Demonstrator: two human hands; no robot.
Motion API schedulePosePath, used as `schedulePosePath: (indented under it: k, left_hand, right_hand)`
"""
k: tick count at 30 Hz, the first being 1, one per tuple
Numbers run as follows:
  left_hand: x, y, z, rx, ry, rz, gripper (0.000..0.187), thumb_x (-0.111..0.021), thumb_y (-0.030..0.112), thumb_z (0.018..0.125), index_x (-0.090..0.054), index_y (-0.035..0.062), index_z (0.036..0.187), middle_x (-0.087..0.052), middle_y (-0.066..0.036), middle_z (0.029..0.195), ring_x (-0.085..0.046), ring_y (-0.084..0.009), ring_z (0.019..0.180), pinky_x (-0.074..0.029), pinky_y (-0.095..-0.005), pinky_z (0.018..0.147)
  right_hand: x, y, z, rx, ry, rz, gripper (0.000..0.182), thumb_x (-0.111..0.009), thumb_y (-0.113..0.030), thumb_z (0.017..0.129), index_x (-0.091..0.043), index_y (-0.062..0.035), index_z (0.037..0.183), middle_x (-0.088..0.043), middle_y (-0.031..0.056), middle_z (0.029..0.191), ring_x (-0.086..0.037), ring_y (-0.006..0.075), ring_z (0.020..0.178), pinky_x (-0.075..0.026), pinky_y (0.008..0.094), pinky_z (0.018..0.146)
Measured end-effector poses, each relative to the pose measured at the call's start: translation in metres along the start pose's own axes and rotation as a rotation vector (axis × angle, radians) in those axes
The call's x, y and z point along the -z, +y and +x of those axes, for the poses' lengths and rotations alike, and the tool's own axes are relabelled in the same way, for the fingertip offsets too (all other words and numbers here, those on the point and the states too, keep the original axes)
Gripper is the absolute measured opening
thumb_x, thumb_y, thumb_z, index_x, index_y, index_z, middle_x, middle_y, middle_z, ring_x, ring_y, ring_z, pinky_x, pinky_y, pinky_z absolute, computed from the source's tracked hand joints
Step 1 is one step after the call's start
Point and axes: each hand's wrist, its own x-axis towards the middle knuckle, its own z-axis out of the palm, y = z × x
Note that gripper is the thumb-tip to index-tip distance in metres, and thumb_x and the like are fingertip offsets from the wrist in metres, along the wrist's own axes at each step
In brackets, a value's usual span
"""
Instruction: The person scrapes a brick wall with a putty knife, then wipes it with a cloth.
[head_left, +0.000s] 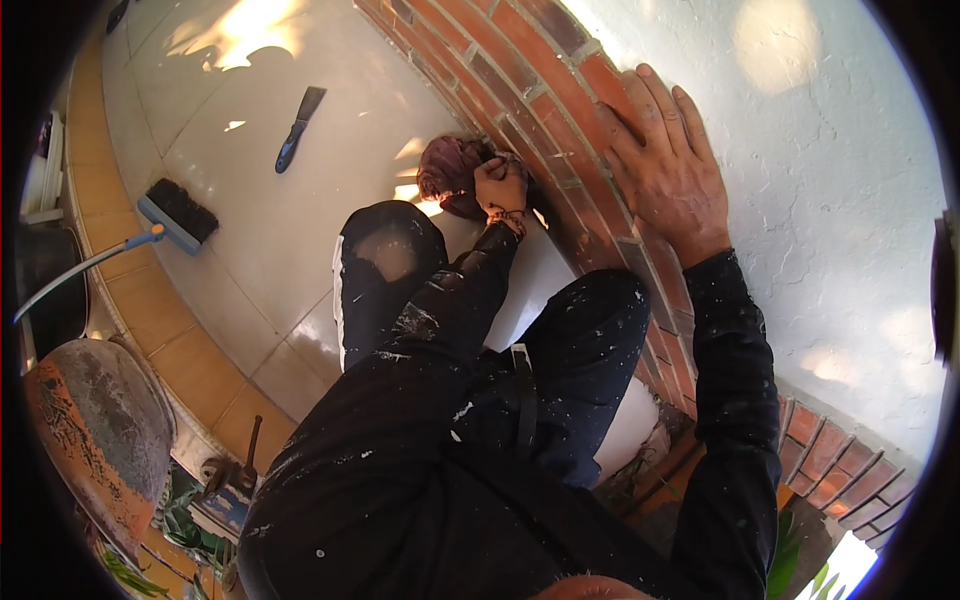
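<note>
My left hand (501, 186) is closed on a dark reddish-brown rag (452, 172), bunched up low against the foot of the brick wall (555, 120). Part of the rag is hidden under the fingers. Higher up, my right hand (668, 165) lies flat with its fingers stretched out, across the upper bricks and the edge of the white plastered surface (830, 190). It holds nothing. My bent knees, in dark paint-spattered trousers (590, 340), are beside the bricks.
On the tiled floor (250, 290) lie a putty knife (298, 130) with a dark handle and a blue broom (180, 216) with black bristles. A yellow-tiled edge (160, 310) curves along the left, by a weathered clay pot (100, 430) and some plants (185, 530).
</note>
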Motion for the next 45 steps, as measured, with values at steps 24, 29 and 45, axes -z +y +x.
schedulePosePath:
  k: [24, 29, 45]
  left_hand:
    - [0.007, 0.024, 0.021, -0.074, -0.202, 0.195, 0.033, -0.075, 0.03, 0.089, -0.079, -0.0001, 0.1, -0.078, -0.021, 0.091, -0.078, -0.0356, 0.085, -0.06, -0.0427, 0.081]
    - [0.01, 0.026, 0.011, -0.144, -0.139, 0.226, 0.033, -0.075, 0.031, 0.089, -0.079, -0.0005, 0.099, -0.078, -0.022, 0.091, -0.078, -0.0357, 0.084, -0.06, -0.0418, 0.079]
    - [-0.007, 0.027, 0.063, -0.11, -0.085, 0.091, 0.031, -0.069, 0.031, 0.096, -0.078, 0.0013, 0.1, -0.077, -0.022, 0.09, -0.077, -0.0386, 0.085, -0.058, -0.0441, 0.078]
  right_hand:
    - [0.001, 0.004, 0.004, -0.005, -0.012, -0.015, 0.043, -0.062, -0.021, 0.095, -0.066, -0.0152, 0.137, -0.048, 0.0123, 0.158, -0.037, 0.0269, 0.155, -0.028, 0.0445, 0.13]
    - [0.0, 0.003, 0.002, -0.007, -0.022, -0.012, 0.043, -0.061, -0.02, 0.095, -0.066, -0.0149, 0.138, -0.048, 0.0127, 0.158, -0.037, 0.0272, 0.155, -0.028, 0.0445, 0.13]
    - [0.005, 0.001, 0.002, -0.026, -0.071, 0.019, 0.045, -0.062, -0.021, 0.096, -0.065, -0.0135, 0.141, -0.044, 0.0145, 0.163, -0.036, 0.0301, 0.156, -0.026, 0.0463, 0.13]
